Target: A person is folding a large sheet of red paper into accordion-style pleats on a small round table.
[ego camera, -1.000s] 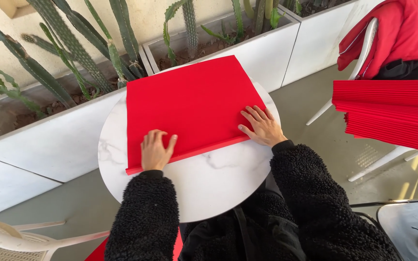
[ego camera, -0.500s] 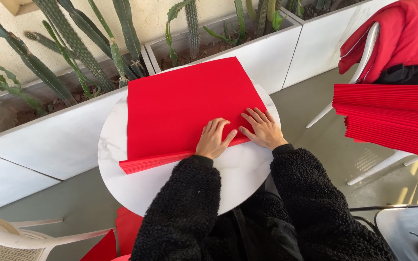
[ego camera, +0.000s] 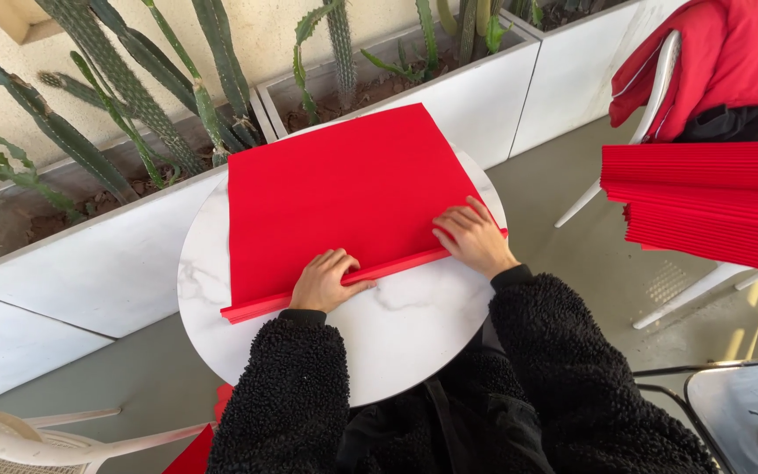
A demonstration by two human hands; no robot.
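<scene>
A large red paper sheet [ego camera: 344,193] lies on a round white marble table [ego camera: 396,342]. Its near edge is folded into a narrow strip [ego camera: 252,306] running left to right. My left hand [ego camera: 325,281] presses on that strip near its middle, fingers curled over the fold. My right hand [ego camera: 474,235] lies flat on the strip's right end, fingers spread on the paper. Both arms wear fuzzy black sleeves.
White planter boxes [ego camera: 475,96] with tall cacti [ego camera: 107,88] border the table's far side. A stack of pleated red paper [ego camera: 712,202] rests on a white chair at the right, under a red jacket [ego camera: 730,53]. Another white chair [ego camera: 37,434] is at the lower left. A dark table [ego camera: 747,412] sits at the lower right.
My left hand slid from the strip's left part to the right beside my right hand, then back toward the middle. The folded strip along the near edge is now pressed flatter.
</scene>
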